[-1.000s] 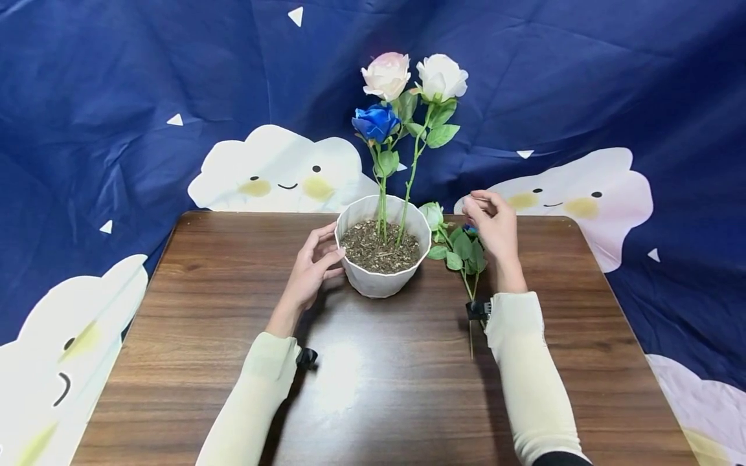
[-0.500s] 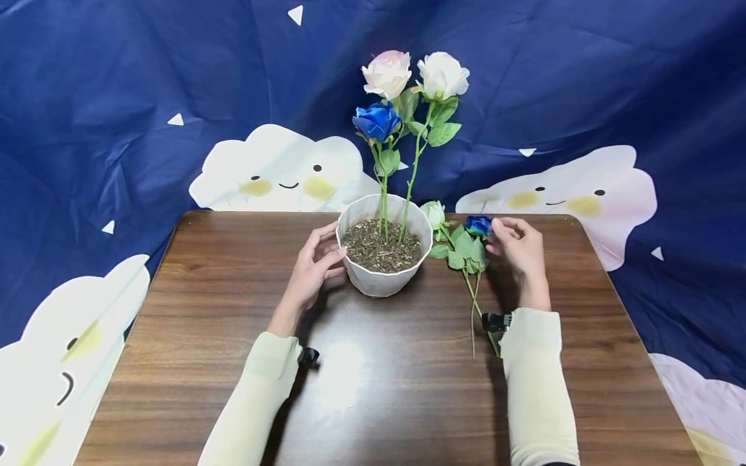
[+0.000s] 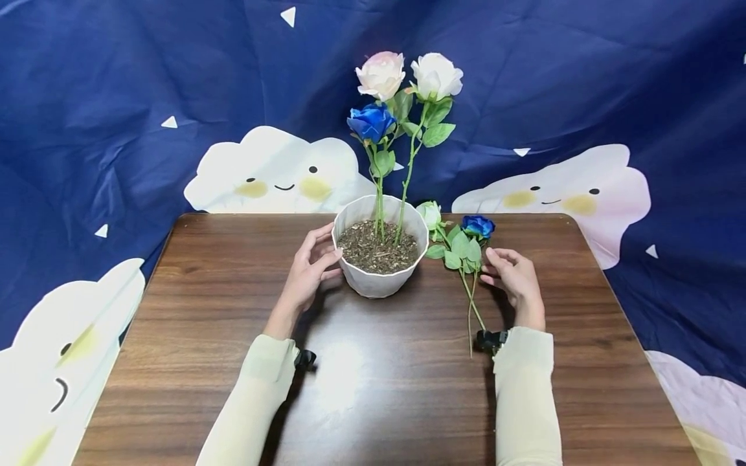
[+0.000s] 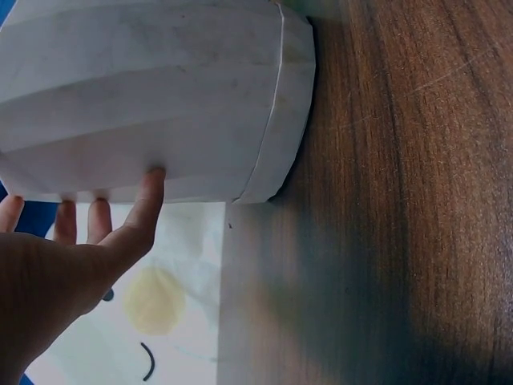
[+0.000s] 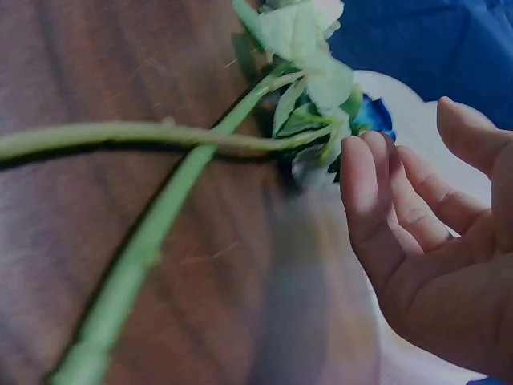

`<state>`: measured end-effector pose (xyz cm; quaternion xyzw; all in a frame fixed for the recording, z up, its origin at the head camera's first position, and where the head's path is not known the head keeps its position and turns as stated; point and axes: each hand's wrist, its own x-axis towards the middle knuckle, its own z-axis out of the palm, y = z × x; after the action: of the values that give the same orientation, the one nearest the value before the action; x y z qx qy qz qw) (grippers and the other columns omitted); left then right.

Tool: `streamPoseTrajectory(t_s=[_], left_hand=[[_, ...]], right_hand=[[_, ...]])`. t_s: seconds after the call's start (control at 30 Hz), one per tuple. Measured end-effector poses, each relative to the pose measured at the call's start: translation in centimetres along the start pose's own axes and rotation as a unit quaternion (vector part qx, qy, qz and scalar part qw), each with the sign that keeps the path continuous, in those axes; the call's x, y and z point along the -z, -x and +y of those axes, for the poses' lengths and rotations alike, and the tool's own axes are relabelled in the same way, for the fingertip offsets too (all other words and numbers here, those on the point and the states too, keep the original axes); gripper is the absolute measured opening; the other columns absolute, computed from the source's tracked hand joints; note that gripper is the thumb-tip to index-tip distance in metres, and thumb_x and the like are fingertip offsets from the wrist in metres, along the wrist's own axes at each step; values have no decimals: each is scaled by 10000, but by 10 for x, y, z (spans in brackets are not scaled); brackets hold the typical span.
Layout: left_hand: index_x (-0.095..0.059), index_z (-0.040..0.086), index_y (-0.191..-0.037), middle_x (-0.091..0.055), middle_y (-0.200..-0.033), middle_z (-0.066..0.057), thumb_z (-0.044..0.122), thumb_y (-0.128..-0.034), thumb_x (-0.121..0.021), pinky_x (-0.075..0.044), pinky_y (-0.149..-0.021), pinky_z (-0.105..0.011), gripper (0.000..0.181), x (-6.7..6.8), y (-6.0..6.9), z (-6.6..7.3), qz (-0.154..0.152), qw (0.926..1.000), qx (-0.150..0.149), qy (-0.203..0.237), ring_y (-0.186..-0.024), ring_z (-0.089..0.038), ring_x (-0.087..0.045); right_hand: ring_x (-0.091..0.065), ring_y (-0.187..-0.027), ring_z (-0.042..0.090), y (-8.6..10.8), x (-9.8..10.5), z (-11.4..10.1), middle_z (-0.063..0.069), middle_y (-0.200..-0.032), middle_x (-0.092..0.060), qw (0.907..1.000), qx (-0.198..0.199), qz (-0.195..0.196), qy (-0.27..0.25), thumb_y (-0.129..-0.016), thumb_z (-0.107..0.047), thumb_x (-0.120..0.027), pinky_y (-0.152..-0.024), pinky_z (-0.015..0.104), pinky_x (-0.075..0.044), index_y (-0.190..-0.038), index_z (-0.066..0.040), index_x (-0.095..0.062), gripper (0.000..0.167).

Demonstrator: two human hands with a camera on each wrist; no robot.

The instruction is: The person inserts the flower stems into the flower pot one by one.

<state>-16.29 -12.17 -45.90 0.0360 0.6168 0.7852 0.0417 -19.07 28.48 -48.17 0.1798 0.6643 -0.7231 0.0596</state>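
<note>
A white faceted flowerpot [image 3: 377, 285] stands upright on the table, filled with soil [image 3: 373, 252]. Three roses rise from it: a blue rose [image 3: 371, 122], a pale pink rose [image 3: 381, 76] and a white rose [image 3: 437, 76]. My left hand [image 3: 304, 275] rests its thumb and fingertips against the pot's left wall; the left wrist view shows the thumb [image 4: 144, 208] on that wall. Right of the pot lie a second blue rose [image 3: 478, 226] and a pale green-white rose [image 3: 430, 215], their stems crossed. Beside their leaves, my right hand [image 3: 517, 278] has loosely bent fingers and holds nothing.
The brown wooden table [image 3: 373, 401] ends just behind the pot and flowers. Behind it hangs a dark blue cloth [image 3: 175, 71] with white smiling clouds [image 3: 285, 168]. Black wrist cameras sit on both cuffs, the right one [image 3: 489, 340] near the lying stems.
My right hand moves from above the lying flowers to their right, past the blue rose, then back nearer the body beside the leaves. The left hand and pot stay put.
</note>
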Motion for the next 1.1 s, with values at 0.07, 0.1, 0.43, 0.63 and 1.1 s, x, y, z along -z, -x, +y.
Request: streamPoseTrajectory(t_s=[0.07,0.1,0.43,0.63,1.1], left_hand=[[-462,144,-1503,-455,-1475,-146,84,-955,-641,-489,-938,-654,580,1,1,0,-3,10000,6,-3,-1243,-329,-516],[-462,145,-1503,-453,-1475,-145,85,-955,-641,-488,-938,-654,580,1,1,0,-12,10000,3,1,-1247,-331,-514],[-461,140,-1502,-446,-1475,-159,77,-954,-637,-462,-952,-689,579,1,1,-2,-6,10000,-33,56,-1234,-324,-515],[-453,131,-1508,-443,-1480,-168,71,-956,-630,-468,-945,-686,583,1,1,-1,-5,10000,-21,45,-1223,-318,-513],[-451,134,-1507,-438,-1490,-172,92,-961,-627,-467,-955,-679,575,0,1,0,3,10000,-50,-65,-1226,-304,-525]], right_hand=[[-668,-766,109,1,2,7,-28,-917,-685,9999,-154,-29,-27,-1001,-182,-652,-734,289,-610,-1183,-11,-538,275],[-665,-769,110,1,3,10,-32,-913,-682,9997,-220,-66,-31,-1005,-174,-645,-740,292,-610,-1184,-10,-536,267],[-660,-835,109,5,4,22,-14,-974,-656,9944,-595,-499,713,-984,-157,-680,-776,293,-604,-1170,-9,-545,274],[-651,-800,73,4,-1,24,24,-979,-605,9855,-559,-586,1492,-942,-121,-728,-745,266,-602,-1257,91,-490,448],[-660,-841,81,3,5,22,-11,-929,-645,9951,-484,-738,446,-963,30,-640,-775,263,-597,-1401,140,-398,513]])
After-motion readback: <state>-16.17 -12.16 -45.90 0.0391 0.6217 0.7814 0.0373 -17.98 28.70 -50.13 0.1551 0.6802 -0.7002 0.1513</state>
